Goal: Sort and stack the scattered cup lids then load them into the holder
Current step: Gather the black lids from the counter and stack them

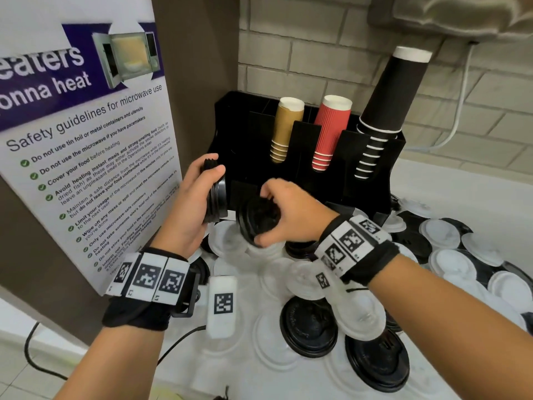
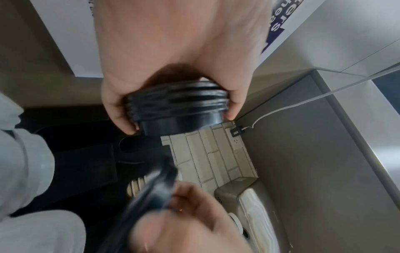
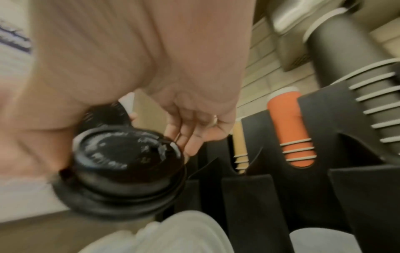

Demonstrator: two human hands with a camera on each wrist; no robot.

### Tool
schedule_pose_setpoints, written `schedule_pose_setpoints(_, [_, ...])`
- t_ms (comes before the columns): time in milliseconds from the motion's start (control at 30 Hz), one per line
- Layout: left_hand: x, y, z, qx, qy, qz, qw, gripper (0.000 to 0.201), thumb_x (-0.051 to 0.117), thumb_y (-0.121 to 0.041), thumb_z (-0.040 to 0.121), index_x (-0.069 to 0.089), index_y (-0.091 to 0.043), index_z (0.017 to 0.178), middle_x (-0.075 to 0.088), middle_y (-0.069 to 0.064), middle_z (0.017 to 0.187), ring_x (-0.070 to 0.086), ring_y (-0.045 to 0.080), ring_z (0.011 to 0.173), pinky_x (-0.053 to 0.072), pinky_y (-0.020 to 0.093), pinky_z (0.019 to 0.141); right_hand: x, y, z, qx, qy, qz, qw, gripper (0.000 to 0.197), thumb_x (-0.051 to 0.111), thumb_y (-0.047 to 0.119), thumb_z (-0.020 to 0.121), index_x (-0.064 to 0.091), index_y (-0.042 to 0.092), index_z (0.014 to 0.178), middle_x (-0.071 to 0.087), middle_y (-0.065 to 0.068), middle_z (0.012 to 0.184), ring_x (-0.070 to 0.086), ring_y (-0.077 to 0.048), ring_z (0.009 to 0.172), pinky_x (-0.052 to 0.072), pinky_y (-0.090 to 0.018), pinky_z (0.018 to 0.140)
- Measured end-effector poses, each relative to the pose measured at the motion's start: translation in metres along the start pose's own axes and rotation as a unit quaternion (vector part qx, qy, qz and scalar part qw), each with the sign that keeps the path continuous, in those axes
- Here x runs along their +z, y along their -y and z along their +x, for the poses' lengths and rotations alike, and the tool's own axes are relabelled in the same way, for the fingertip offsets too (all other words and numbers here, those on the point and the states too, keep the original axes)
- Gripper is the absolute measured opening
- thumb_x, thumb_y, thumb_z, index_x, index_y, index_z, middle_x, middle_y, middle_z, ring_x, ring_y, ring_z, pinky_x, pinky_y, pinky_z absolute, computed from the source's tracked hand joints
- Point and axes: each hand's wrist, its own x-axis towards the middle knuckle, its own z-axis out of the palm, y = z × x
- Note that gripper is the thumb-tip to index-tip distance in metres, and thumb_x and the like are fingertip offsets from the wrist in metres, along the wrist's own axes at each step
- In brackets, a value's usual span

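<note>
While gripping a short stack of black lids (image 1: 215, 194) on edge in front of the black holder (image 1: 230, 111), left hand (image 1: 190, 203) curls thumb and fingers around the rims; seen up close from the left wrist as several nested rims. Right hand (image 1: 288, 215) clamped on a single black lid (image 1: 259, 219), just beside the stack, apparently not touching it, though blur in the wrist views leaves that unsure. From the right wrist only: glossy domed top of that lid, embossed marks unreadable. Readable on the poster (image 1: 86, 140) at left: "Safety guidelines for microwave use", "Do not use tin foil or metal containers and utensils". Slotted in the holder: tan cups (image 1: 284, 131), red ribbed cups (image 1: 328, 134), black cups (image 1: 383, 111). Scattered across the white counter (image 1: 259, 379): loose white lids (image 1: 360, 316) and more black ones (image 1: 308, 327).
</note>
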Motion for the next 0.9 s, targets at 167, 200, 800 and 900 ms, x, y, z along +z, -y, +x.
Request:
schedule_pose_setpoints(167, [0.008, 0.007, -0.005, -0.037, 0.042, -0.004, 0.998, 0.039, 0.057, -0.045, 0.083, 0.06, -0.038, 0.121, 0.067, -0.007, 0.123, 0.065, 0.008, 0.11, 0.05, 0.028, 0.083, -0.017, -0.004, 0.001, 0.011, -0.081, 0.3, 0.95, 0.056, 0.082, 0.01, 0.071, 0.046, 0.021, 0.114, 0.055, 0.004, 0.11, 0.06, -0.014, 0.098, 0.054, -0.025, 0.08])
schedule_pose_setpoints(200, [0.009, 0.007, -0.007, -0.044, 0.053, -0.004, 0.998, 0.039, 0.056, -0.046, 0.085, 0.059, -0.038, 0.123, 0.067, -0.006, 0.124, 0.065, 0.009, 0.112, 0.051, 0.029, 0.084, -0.018, -0.004, 0.0, -0.007, -0.064, 0.324, 0.944, 0.059, 0.079, 0.006, 0.073, 0.045, 0.023, 0.118, 0.054, 0.002, 0.114, 0.061, -0.016, 0.102, 0.055, -0.029, 0.084])
schedule_pose_setpoints(800, [0.003, -0.018, 0.0, 0.012, 0.031, 0.094, 0.995, 0.035, 0.064, -0.036, 0.072, 0.059, -0.037, 0.106, 0.06, -0.003, 0.094, 0.06, 0.011, 0.08, 0.048, 0.025, 0.055, 0.0, 0.013, 0.009, -0.008, 0.041, 0.337, 0.941, 0.06, 0.075, 0.003, 0.079, 0.041, 0.017, 0.127, 0.054, -0.004, 0.118, 0.06, -0.02, 0.106, 0.053, -0.032, 0.093])
schedule_pose_setpoints(900, [0.001, -0.037, 0.01, 0.053, 0.039, 0.12, 0.991, 0.032, 0.065, -0.032, 0.071, 0.06, -0.039, 0.103, 0.059, -0.015, 0.08, 0.059, 0.0, 0.066, 0.046, 0.018, 0.049, 0.014, 0.027, 0.01, -0.058, 0.153, 0.137, 0.977, 0.032, 0.065, 0.009, 0.087, 0.061, 0.01, 0.119, 0.059, -0.002, 0.113, 0.057, -0.011, 0.095, 0.047, -0.018, 0.087])
